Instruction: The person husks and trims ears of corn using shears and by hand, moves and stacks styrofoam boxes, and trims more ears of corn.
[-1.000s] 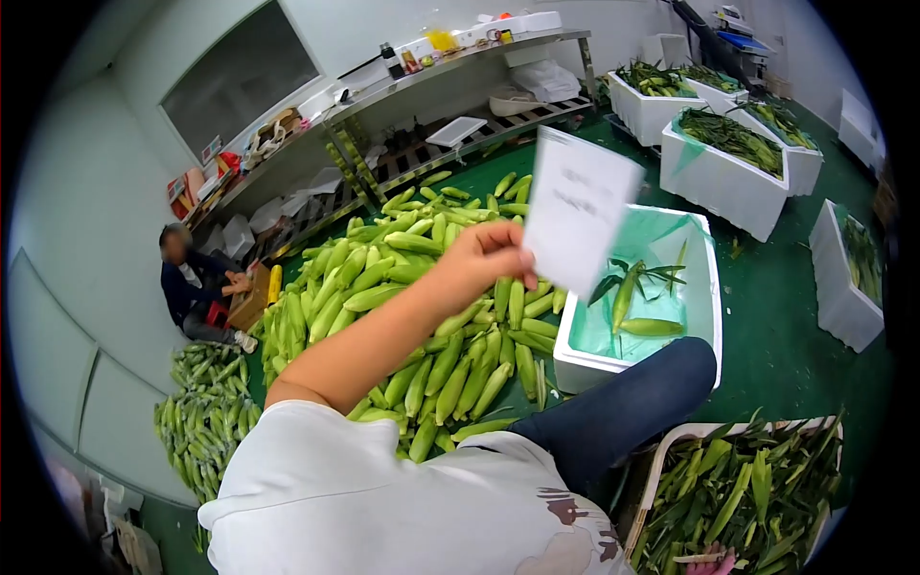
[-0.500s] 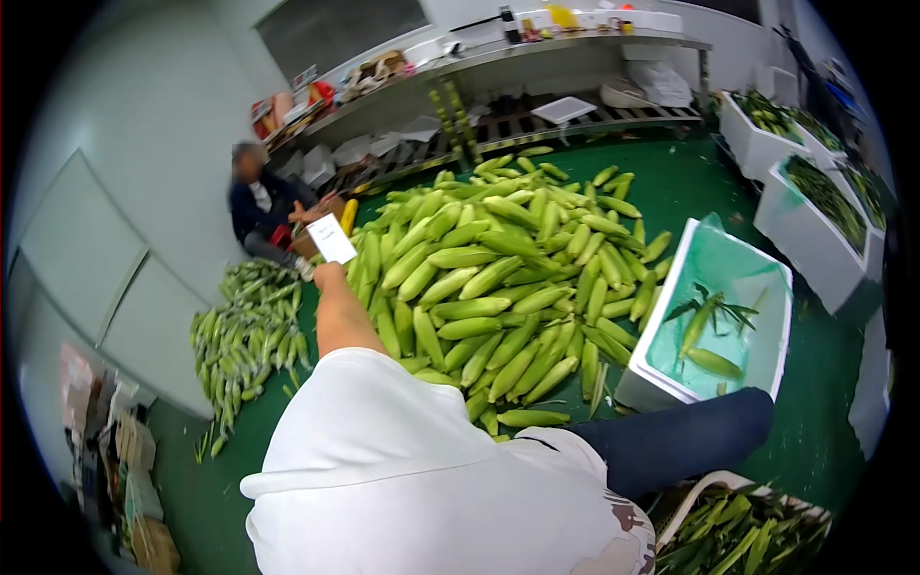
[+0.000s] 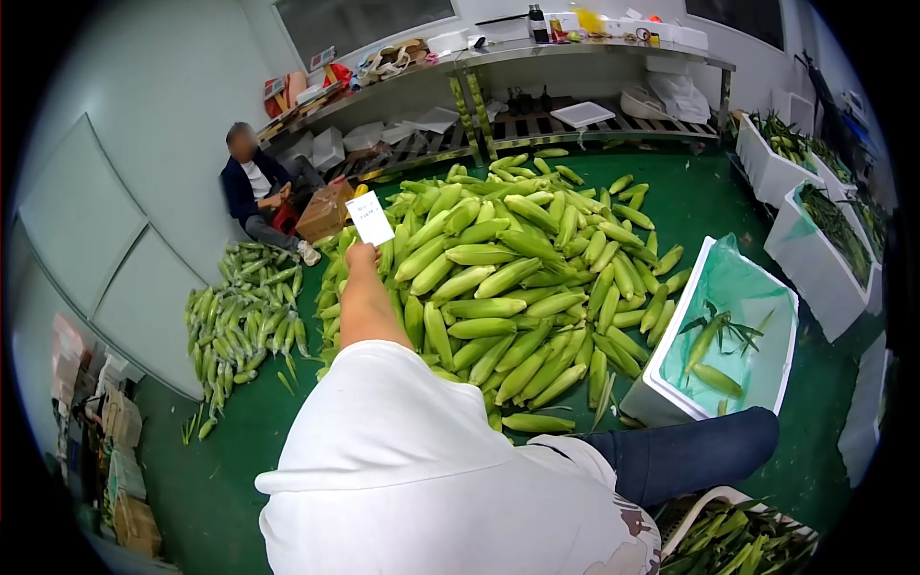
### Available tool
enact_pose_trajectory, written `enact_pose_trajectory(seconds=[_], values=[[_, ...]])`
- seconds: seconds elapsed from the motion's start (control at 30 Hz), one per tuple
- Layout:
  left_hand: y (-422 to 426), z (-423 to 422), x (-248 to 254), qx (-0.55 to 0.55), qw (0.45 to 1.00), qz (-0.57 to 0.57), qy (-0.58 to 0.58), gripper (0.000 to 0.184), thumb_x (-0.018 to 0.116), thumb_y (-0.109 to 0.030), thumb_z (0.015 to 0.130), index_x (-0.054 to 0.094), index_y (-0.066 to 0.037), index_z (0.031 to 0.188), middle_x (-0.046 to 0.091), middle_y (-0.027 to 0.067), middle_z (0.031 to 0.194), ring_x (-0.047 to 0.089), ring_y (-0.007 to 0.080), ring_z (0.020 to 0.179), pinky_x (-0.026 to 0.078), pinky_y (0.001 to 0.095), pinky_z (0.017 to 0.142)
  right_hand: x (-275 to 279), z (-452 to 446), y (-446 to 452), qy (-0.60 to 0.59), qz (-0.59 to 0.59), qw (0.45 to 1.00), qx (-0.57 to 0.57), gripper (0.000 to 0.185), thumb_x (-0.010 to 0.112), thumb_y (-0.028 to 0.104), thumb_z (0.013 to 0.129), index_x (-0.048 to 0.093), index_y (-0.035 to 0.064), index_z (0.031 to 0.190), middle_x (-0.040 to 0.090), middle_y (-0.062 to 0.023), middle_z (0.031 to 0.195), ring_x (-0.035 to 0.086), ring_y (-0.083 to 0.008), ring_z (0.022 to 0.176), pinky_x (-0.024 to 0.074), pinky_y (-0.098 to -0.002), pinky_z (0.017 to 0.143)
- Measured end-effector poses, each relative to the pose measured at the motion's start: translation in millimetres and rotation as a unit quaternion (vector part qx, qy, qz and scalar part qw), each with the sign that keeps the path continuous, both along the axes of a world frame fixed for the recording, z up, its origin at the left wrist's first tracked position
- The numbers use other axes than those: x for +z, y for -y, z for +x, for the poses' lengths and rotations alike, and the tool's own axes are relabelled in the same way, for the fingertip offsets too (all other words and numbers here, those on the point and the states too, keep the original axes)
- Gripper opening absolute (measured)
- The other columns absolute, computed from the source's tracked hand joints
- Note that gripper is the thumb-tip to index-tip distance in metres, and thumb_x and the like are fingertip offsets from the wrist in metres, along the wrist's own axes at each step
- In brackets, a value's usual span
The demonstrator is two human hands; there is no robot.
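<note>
My left hand, at the end of my outstretched arm, is closed on the lower edge of a white card with a few lines of dark writing, too small to read. Behind and to the right of the card spreads a large heap of corn ears in green husks on the floor. Left of my arm lies a smaller pile of corn in clear plastic wrapping. No part of my right hand shows. My dark trouser leg reaches out at the lower right.
A white foam box with a green liner holds a few ears and leaves. Below it stands a basket of husks. Another person sits by a cardboard box. Foam boxes line the right; a metal table stands behind.
My left hand stays closed on the card, which sits a little further right and higher in view. The view has shifted slightly. The other person's head and hands have moved.
</note>
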State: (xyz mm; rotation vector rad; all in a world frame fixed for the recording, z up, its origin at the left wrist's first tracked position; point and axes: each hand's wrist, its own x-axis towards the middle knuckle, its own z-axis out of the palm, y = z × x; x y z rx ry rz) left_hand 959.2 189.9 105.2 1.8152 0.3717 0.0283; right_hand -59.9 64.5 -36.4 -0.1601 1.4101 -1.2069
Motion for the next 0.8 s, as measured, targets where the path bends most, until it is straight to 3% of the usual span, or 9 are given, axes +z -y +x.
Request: enact_pose_trajectory(seconds=[0.27, 0.4, 0.5, 0.8], values=[[-31.7, 29.0, -3.8, 0.105, 0.994, -0.035, -0.024, 0.019, 0.061, -0.011, 0.094, 0.071, 0.004, 0.09, 0.072, 0.0149, 0.083, 0.067, 0.0212, 0.065, 0.049, 0.0367, 0.054, -1.0, 6.0, -1.7, -0.008, 0.006, 1.0, 0.001, 0.054, 0.058, 0.046, 0.09, 0.052, 0.0118, 0.132, 0.054, -0.0118, 0.134, 0.051, -0.0311, 0.123, 0.0396, -0.0481, 0.105], [-41.9, 34.9, -18.0, 0.107, 0.993, -0.04, -0.024, 0.017, 0.063, -0.01, 0.092, 0.07, 0.004, 0.087, 0.071, 0.0158, 0.084, 0.068, 0.0215, 0.065, 0.049, 0.0372, 0.054, -0.6, 7.7, -1.9, -0.011, 0.007, 1.0, 0.0, 0.055, 0.058, 0.046, 0.09, 0.051, 0.0121, 0.133, 0.054, -0.0115, 0.135, 0.05, -0.031, 0.124, 0.0394, -0.0479, 0.106], [-42.8, 36.7, -29.4, 0.08, 0.996, -0.002, -0.033, 0.016, 0.064, -0.01, 0.091, 0.071, 0.003, 0.087, 0.071, 0.0135, 0.079, 0.067, 0.0195, 0.062, 0.049, 0.0376, 0.053, -0.5, 8.1, -3.1, -0.013, 0.008, 1.0, -0.001, 0.056, 0.058, 0.047, 0.09, 0.051, 0.0124, 0.134, 0.053, -0.0114, 0.136, 0.05, -0.0309, 0.125, 0.0392, -0.0478, 0.106], [-29.9, 28.0, -49.6, 0.013, 0.998, -0.052, -0.016, 0.009, 0.065, -0.008, 0.087, 0.073, -0.005, 0.091, 0.07, 0.0046, 0.073, 0.066, 0.0133, 0.058, 0.047, 0.0329, 0.05, 1.9, 9.0, -4.2, -0.019, 0.012, 1.0, 0.0, 0.058, 0.058, 0.048, 0.09, 0.049, 0.013, 0.136, 0.052, -0.0109, 0.138, 0.049, -0.0306, 0.126, 0.0386, -0.0473, 0.106]])
